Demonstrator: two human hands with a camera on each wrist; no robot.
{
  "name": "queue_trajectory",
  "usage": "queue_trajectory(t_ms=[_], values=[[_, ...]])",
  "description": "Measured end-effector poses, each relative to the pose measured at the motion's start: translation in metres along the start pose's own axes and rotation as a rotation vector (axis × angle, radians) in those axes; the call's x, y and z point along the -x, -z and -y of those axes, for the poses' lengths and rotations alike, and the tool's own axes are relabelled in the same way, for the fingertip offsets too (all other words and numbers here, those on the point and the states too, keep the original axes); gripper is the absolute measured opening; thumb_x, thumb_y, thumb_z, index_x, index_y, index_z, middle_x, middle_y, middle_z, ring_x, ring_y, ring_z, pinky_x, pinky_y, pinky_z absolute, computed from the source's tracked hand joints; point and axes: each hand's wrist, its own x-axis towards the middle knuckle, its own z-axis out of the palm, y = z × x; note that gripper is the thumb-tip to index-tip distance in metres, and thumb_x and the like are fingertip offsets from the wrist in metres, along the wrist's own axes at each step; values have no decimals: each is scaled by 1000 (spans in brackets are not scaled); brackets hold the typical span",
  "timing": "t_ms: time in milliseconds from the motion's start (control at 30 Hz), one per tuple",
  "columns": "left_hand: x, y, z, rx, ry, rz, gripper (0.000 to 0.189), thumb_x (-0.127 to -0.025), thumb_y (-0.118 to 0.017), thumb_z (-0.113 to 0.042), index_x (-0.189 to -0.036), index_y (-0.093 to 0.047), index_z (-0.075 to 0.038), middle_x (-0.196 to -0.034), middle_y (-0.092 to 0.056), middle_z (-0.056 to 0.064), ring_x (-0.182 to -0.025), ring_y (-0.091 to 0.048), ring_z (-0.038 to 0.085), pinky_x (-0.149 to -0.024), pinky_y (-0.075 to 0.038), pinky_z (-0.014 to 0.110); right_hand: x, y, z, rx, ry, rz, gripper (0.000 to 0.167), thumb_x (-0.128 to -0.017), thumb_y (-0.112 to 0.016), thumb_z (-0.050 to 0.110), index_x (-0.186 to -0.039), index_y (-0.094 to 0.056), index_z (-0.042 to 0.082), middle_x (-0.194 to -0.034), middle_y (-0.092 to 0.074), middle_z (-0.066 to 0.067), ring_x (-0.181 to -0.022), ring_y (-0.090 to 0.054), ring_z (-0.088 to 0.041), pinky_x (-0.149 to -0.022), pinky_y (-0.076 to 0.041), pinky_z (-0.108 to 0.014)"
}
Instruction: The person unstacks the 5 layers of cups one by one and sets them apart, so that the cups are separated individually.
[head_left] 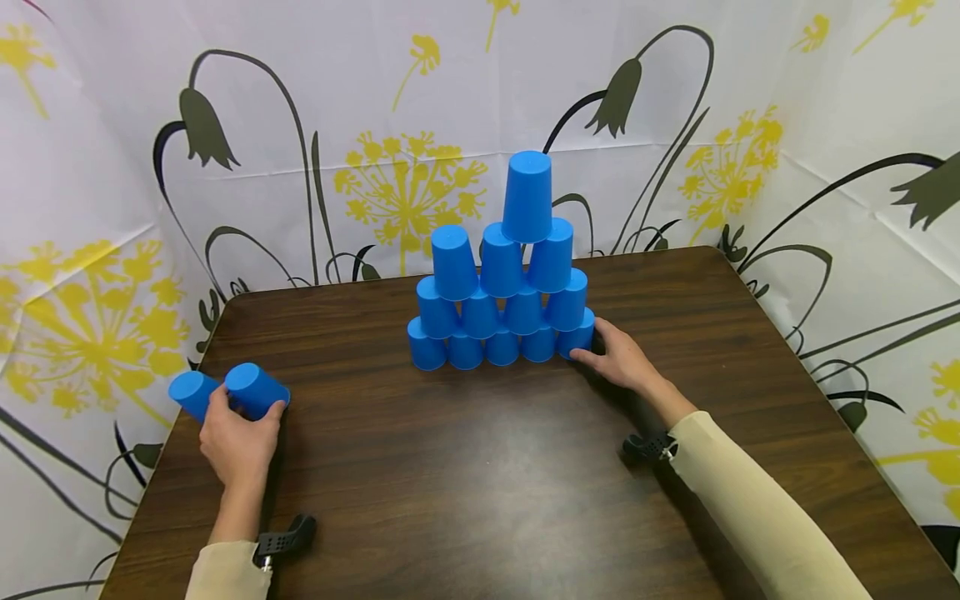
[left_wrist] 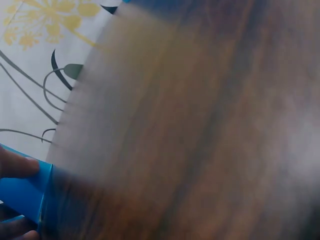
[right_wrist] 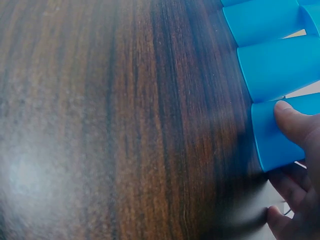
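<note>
Standing on brown wood-grain table (head_left: 480,450) before flower-printed cloth (head_left: 450,92), stacked blue cups (head_left: 501,268)

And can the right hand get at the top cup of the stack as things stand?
Probably yes, once it lets go: the right hand grips the bottom row's rightmost cup now. Nothing sits on the top cup, and its right side looks free.

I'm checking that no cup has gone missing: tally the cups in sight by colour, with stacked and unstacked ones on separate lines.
Stacked blue cups: 13
Unstacked blue cups, at the left hand: 2
Total: 15, all blue
</note>
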Motion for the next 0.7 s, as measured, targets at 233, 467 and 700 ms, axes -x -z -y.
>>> queue_trajectory(t_ms=[233, 467, 700], values=[[0, 2, 2, -18, 43, 9, 75, -83, -79, -25, -144, -42, -2, -139, -50, 27, -127, -45, 50, -108, -27, 65, 0, 0, -1, -5, 0, 3, 67, -93, -69, 34, -144, -39, 3, -141, -50, -21, -129, -47, -41, -104, -37, -60], [1, 5, 2, 4, 54, -10, 76, -83, -80, -27, -145, -41, -3, -141, -49, 27, -127, -45, 50, -109, -27, 64, -1, 0, 0, -13, 4, 2, 67, -92, -69, 32, -145, -39, 4, -141, -50, -21, -129, -47, -41, -104, -37, -60], [2, 6, 3, 11, 82, 6, 78, -84, -78, -31, -147, -39, -5, -143, -48, 24, -126, -48, 47, -108, -29, 64, -1, 0, 0, -5, -1, 3, 68, -92, -69, 33, -146, -38, 5, -142, -50, -21, -130, -47, -41, -104, -37, -61]])
